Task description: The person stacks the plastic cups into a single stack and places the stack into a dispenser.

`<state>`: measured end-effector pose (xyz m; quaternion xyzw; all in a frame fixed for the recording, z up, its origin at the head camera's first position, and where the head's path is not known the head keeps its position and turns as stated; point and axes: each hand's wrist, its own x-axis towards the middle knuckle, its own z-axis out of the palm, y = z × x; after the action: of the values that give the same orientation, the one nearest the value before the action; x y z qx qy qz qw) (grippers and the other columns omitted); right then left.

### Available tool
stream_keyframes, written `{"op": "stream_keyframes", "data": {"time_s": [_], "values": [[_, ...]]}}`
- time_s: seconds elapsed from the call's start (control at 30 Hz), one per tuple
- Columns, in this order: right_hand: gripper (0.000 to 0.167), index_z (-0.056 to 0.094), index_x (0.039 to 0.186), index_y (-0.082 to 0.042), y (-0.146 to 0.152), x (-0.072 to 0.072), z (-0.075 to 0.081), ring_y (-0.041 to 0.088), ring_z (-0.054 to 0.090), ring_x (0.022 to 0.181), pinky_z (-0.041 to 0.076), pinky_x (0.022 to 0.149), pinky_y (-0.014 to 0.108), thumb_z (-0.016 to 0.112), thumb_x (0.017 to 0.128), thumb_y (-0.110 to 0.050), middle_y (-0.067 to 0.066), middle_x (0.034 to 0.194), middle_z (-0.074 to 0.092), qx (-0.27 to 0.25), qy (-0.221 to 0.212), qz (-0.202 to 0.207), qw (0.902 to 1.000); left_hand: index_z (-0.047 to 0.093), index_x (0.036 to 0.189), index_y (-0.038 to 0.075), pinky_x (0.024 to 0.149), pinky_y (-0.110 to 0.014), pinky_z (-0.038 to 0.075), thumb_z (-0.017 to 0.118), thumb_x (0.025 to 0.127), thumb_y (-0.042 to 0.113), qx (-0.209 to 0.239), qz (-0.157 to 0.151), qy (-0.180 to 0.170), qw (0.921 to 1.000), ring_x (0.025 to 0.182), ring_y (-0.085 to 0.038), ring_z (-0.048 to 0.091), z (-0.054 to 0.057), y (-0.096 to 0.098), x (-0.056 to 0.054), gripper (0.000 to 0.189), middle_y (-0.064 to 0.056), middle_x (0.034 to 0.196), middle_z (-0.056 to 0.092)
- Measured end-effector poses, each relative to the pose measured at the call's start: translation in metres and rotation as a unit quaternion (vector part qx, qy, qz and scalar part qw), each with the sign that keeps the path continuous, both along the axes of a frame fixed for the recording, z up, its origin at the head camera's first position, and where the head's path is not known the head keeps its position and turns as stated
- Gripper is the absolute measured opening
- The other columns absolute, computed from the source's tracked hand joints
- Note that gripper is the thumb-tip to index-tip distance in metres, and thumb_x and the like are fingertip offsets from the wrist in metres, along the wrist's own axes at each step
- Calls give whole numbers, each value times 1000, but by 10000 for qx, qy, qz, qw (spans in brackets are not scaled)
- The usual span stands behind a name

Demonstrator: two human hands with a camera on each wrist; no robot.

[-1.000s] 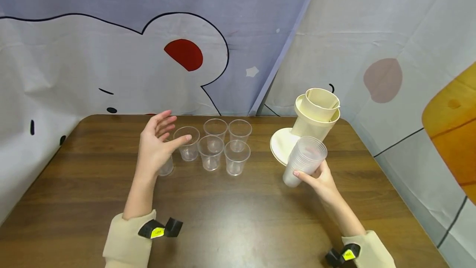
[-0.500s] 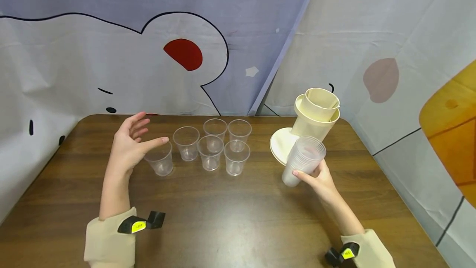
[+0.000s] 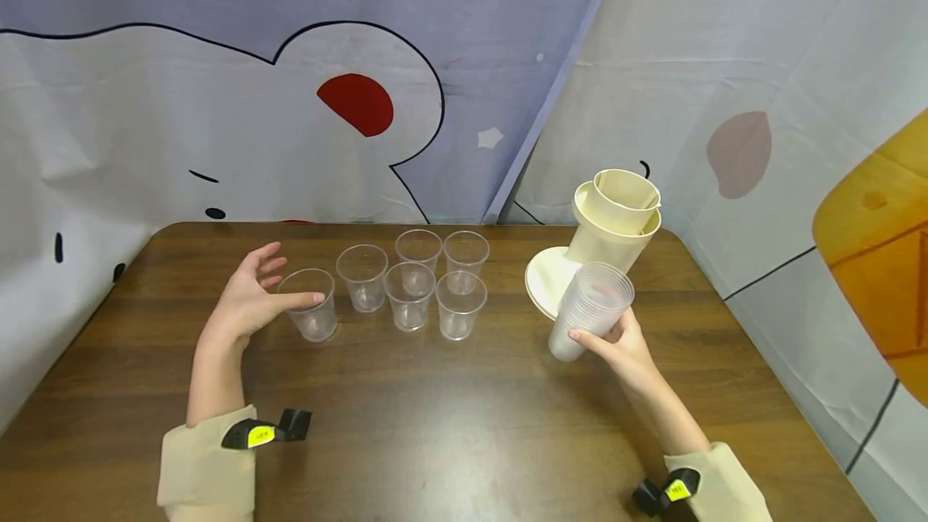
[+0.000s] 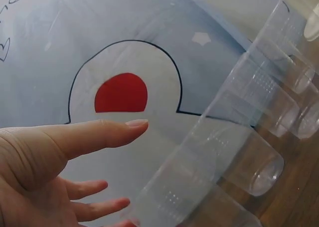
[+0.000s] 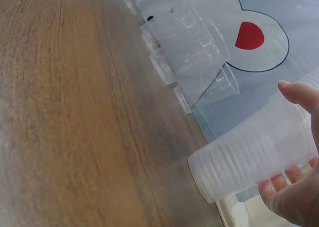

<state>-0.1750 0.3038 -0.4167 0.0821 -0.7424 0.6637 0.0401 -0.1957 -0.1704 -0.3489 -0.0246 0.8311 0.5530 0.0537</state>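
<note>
My left hand (image 3: 242, 304) reaches around the leftmost clear plastic cup (image 3: 316, 324), its thumb stretched across the rim in the head view. In the left wrist view the thumb and fingers (image 4: 94, 209) are spread and nearly straight, with the row of cups alongside. My right hand (image 3: 619, 351) grips a tall stack of nested plastic cups (image 3: 586, 316), which leans with its mouths up and to the right. From the right wrist view, the thumb lies on one side of the stack (image 5: 254, 147) and the fingers on the other.
Several single cups (image 3: 410, 296) stand upright in a close group right of the leftmost one. Behind the stack is a cream-coloured cylindrical holder (image 3: 605, 244) with a round cream disc (image 3: 545, 276) beside it. A printed cloth (image 3: 239, 127) hangs behind the wooden table (image 3: 435, 417).
My left hand has moved left from over the cup group, then lowered toward the leftmost cup, which now shows more fully. My right hand and its stack have stayed nearly still.
</note>
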Motion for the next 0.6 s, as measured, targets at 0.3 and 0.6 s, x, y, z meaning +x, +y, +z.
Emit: {"op": "stream_keyframes", "data": {"time_s": [0.3,0.6], "values": [[70,33,137,-16,1,1,0,3,57,112,48,93,17,67,81,6,-6,123,52,-13,-48,-8,10000,-10,152,6,111,-61,27,81,76,22,-138,-230,-494,9984,141,-50,20,-9,1,-6,120,-28,157,13],[69,32,137,-16,1,0,1,3,56,112,47,93,16,68,82,4,-6,124,51,45,-157,-19,9999,-6,152,1,109,-61,30,81,76,20,-414,-460,-748,9953,138,-50,27,-13,5,-12,117,-31,155,18]]}}
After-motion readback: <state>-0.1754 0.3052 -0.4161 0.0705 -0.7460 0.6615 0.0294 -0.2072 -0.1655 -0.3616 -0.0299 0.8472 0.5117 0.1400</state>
